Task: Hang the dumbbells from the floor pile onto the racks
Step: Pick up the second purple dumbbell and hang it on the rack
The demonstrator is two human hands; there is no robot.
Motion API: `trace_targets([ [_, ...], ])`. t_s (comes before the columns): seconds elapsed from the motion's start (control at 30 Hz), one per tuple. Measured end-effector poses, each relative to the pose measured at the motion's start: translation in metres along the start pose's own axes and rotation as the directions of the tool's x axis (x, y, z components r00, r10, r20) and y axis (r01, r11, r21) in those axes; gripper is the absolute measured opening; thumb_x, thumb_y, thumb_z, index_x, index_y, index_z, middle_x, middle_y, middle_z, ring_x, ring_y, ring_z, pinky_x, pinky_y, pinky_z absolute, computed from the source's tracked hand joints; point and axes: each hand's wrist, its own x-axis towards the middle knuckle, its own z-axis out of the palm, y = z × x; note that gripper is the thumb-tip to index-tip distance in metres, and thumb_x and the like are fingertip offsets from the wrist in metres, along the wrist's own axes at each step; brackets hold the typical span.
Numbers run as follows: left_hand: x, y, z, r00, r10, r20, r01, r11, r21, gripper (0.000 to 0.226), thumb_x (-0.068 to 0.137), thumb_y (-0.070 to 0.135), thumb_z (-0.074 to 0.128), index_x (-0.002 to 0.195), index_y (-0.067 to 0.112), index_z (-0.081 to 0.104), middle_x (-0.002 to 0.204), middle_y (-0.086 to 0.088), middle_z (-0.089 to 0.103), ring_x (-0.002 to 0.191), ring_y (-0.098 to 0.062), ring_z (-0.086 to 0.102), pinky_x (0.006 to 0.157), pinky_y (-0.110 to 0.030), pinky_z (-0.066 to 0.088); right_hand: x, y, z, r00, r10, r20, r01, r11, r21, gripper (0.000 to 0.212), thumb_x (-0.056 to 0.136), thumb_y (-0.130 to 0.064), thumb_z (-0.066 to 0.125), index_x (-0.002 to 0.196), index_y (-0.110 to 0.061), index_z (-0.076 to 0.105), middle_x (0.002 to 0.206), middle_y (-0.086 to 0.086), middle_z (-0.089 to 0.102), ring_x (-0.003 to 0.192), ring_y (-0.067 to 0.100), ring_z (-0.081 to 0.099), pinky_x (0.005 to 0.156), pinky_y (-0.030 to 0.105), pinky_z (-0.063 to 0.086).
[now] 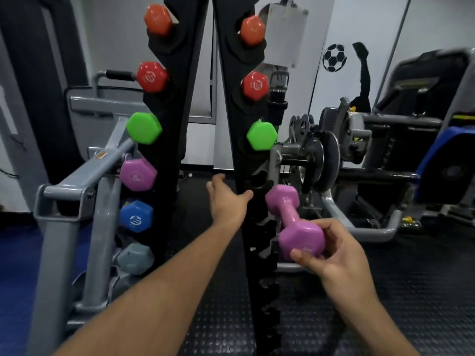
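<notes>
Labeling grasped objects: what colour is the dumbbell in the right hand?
Purple/pink; the dumbbell in the right hand shows best in the head view.

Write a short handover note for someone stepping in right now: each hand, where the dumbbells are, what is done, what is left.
Left hand: open, braced on the right rack.
Right hand: grips the purple dumbbell by one head, near the empty slot.
Done: right rack has three hung; left rack six.
Left: seat the purple one; lower slots stay empty. Floor pile not in view.
</notes>
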Motion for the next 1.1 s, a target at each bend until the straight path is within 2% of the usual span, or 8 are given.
trace_targets([
  [0.07,0.018,0.008,-0.002,0.993,-0.003,0.116,-0.005,0.998,0.067,0.101,0.069,0.02,0.092,0.151,0.011,0.035,0.138,-0.012,0.054,0.126,-0.027,0.056,0.11,-0.041,0.045,0.018,-0.007,0.002,0.998,-0.035,-0.061,0.035,0.999,-0.004,0.047,0.066,-0.004,0.093,0.097,-0.029,0.07,0.095,0.0,0.075,0.085,0.023,0.07,0.076,0.029,0.057],
  [0.13,0.027,0.009,0.001,0.974,-0.033,0.226,0.007,0.994,0.113,0.111,0.069,0.019,0.092,0.157,0.017,0.026,0.141,-0.012,0.059,0.131,-0.031,0.056,0.112,-0.042,0.045,0.039,-0.011,0.005,0.994,-0.063,-0.093,0.059,0.997,-0.048,0.045,0.067,-0.007,0.094,0.098,-0.026,0.068,0.093,-0.005,0.074,0.081,0.013,0.069,0.074,0.028,0.056],
  [0.33,0.029,0.002,0.011,0.958,0.015,0.285,-0.039,0.996,0.079,0.102,0.082,0.017,0.084,0.16,0.031,0.021,0.139,-0.01,0.061,0.127,-0.03,0.059,0.107,-0.035,0.046,0.101,-0.004,0.017,0.988,-0.087,-0.124,0.069,0.988,-0.14,0.048,0.068,-0.012,0.096,0.103,-0.022,0.065,0.094,-0.005,0.073,0.078,0.006,0.067,0.07,0.026,0.057],
  [0.43,0.03,-0.004,0.013,0.958,0.03,0.285,-0.055,0.995,0.079,0.1,0.084,0.019,0.081,0.16,0.035,0.019,0.137,-0.011,0.062,0.125,-0.032,0.061,0.108,-0.046,0.049,0.129,0.004,0.022,0.987,-0.086,-0.133,0.066,0.987,-0.146,0.049,0.066,-0.013,0.097,0.102,-0.025,0.065,0.097,-0.003,0.072,0.085,0.015,0.071,0.078,0.039,0.063],
  [0.53,0.029,-0.005,0.015,0.962,0.033,0.272,-0.057,0.995,0.079,0.097,0.085,0.018,0.08,0.158,0.037,0.02,0.133,-0.01,0.063,0.12,-0.032,0.063,0.105,-0.049,0.05,0.15,0.012,0.026,0.988,-0.076,-0.132,0.054,0.985,-0.161,0.049,0.065,-0.013,0.098,0.101,-0.024,0.066,0.098,0.0,0.072,0.089,0.02,0.073,0.083,0.048,0.063],
  [0.67,0.031,-0.008,0.016,0.961,0.031,0.275,-0.059,0.994,0.095,0.095,0.086,0.019,0.08,0.157,0.038,0.022,0.128,-0.009,0.065,0.117,-0.03,0.065,0.102,-0.048,0.053,0.163,0.019,0.032,0.996,-0.075,-0.041,0.062,0.967,-0.246,0.051,0.064,-0.013,0.098,0.102,-0.021,0.064,0.099,-0.001,0.072,0.085,0.013,0.07,0.082,0.042,0.063],
  [0.87,0.033,-0.012,0.015,0.959,0.053,0.28,-0.089,0.989,0.118,0.095,0.085,0.02,0.08,0.157,0.039,0.022,0.124,-0.008,0.066,0.114,-0.029,0.065,0.099,-0.048,0.054,0.173,0.027,0.048,0.995,-0.077,0.064,0.092,0.949,-0.3,0.05,0.065,-0.013,0.097,0.098,-0.029,0.062,0.101,-0.003,0.073,0.09,0.013,0.071,0.077,0.028,0.057],
  [1.1,0.033,-0.012,0.014,0.954,0.048,0.294,-0.081,0.992,0.101,0.094,0.084,0.02,0.08,0.155,0.042,0.021,0.123,-0.006,0.066,0.114,-0.029,0.064,0.099,-0.051,0.054,0.172,0.022,0.043,0.987,-0.064,0.147,0.111,0.933,-0.342,0.054,0.069,-0.021,0.096,0.111,-0.021,0.063,0.1,-0.008,0.073,0.09,0.008,0.071,0.079,0.026,0.058],
])
